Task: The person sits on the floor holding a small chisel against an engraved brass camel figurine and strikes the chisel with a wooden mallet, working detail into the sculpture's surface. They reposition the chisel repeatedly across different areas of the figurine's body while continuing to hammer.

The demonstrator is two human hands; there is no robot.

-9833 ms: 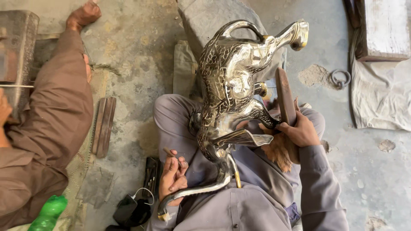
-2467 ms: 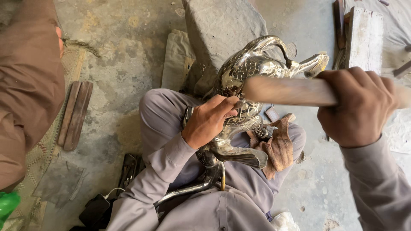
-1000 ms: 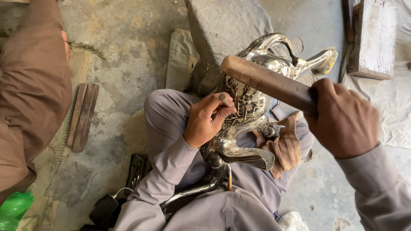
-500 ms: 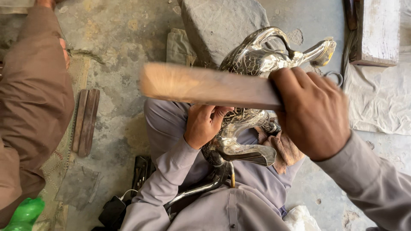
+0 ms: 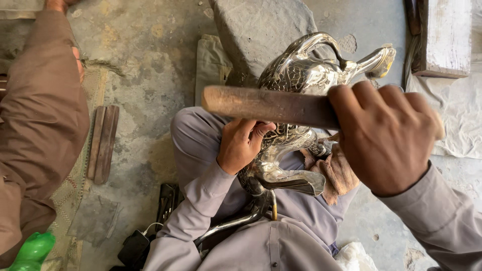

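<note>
A shiny engraved metal jug (image 5: pixel 301 75) with a curved handle and spout lies on my lap, resting against a grey stone block (image 5: pixel 261 30). My left hand (image 5: pixel 241 145) presses on the jug's patterned body, fingers curled; whether a small tool is in them is hidden. My right hand (image 5: pixel 389 135) is raised close to the camera, clenched around a wooden mallet handle (image 5: pixel 266 105) that stretches leftward above the jug. My bare foot (image 5: pixel 339 173) props the jug's base from the right.
Another person in brown clothes (image 5: pixel 40 130) sits at the left, beside a green bottle (image 5: pixel 32 251). Two wooden strips (image 5: pixel 103 143) lie on the concrete floor. A white wooden block (image 5: pixel 447 35) and pale cloth (image 5: pixel 459 110) are at right. Dark tools (image 5: pixel 150 236) lie by my knee.
The mallet in my right hand has come down a little and shifted right since half a second ago. My left hand stays on the jug.
</note>
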